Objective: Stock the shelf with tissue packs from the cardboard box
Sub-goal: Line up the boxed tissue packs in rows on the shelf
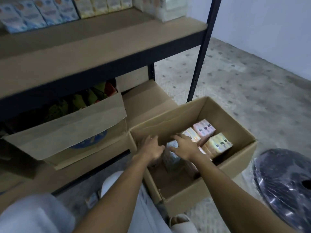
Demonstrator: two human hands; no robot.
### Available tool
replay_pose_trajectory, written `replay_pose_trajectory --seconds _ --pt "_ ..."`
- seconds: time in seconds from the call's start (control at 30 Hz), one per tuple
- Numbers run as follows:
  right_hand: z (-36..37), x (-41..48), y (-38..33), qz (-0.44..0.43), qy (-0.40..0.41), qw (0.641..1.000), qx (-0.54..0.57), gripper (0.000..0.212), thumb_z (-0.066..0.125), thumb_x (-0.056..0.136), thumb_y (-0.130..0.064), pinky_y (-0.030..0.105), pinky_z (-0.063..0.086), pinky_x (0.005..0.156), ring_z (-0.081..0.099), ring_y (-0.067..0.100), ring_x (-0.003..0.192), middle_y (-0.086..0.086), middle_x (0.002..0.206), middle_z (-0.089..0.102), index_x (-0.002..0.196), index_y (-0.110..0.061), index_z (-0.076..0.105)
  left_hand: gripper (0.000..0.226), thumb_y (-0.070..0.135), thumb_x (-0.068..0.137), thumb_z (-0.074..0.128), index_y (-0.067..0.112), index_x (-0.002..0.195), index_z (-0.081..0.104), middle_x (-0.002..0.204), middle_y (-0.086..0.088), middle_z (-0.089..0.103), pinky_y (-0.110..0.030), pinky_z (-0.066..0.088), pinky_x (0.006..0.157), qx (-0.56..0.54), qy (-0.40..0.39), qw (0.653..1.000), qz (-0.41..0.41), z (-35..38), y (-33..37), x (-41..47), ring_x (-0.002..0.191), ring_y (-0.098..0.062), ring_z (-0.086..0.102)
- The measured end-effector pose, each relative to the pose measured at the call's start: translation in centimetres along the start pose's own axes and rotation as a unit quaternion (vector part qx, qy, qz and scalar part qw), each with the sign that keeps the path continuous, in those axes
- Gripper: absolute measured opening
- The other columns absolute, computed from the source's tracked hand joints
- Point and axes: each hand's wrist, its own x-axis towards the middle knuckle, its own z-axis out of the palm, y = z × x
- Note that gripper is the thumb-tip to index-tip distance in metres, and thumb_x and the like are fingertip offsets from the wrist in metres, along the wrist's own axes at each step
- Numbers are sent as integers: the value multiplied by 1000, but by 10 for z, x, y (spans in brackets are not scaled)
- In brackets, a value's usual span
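Note:
An open cardboard box (235, 126) sits on the floor to the right of the shelf. Inside it stand several tissue packs: a pink one (204, 129), an orange one (191, 134), a yellow one (218, 145) and a blue-grey one (172, 153). Both my hands reach into the box. My left hand (151, 148) is at the left side of the blue-grey pack. My right hand (183, 147) lies over the pack's top with fingers spread. The shelf board (101, 42) above holds blue packs (33, 12) and yellow packs (101, 5) at the back.
A second open carton (67, 132) with colourful goods sits under the shelf at left. A dark shelf post (202, 52) stands behind the box. A black plastic-wrapped round object (284, 187) lies on the floor at right. My knees and shoes are below.

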Motion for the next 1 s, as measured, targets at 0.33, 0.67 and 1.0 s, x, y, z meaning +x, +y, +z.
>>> replay_pose_trajectory --seconds 0.33,0.67,1.0 --pt "38 19 9 6 15 999 -47 56 51 90 -50 53 28 107 20 26 142 4 156 24 141 -30 38 60 51 91 50 17 139 41 148 -14 37 -47 28 112 135 6 990 -51 8 -4 32 136 -35 35" --pt "48 29 10 24 45 993 -103 55 52 88 -56 51 29 103 21 32 138 8 153 24 136 -33 43 63 42 87 57 21 141 33 147 -13 32 -46 29 111 71 3 995 -63 36 -11 51 132 -42 33" --pt "55 35 10 55 -8 998 -41 66 65 80 -48 53 45 98 23 42 138 14 154 12 137 -31 37 68 45 72 72 31 133 44 141 -6 41 -41 33 108 -38 -20 995 -87 38 -14 60 129 -38 33"
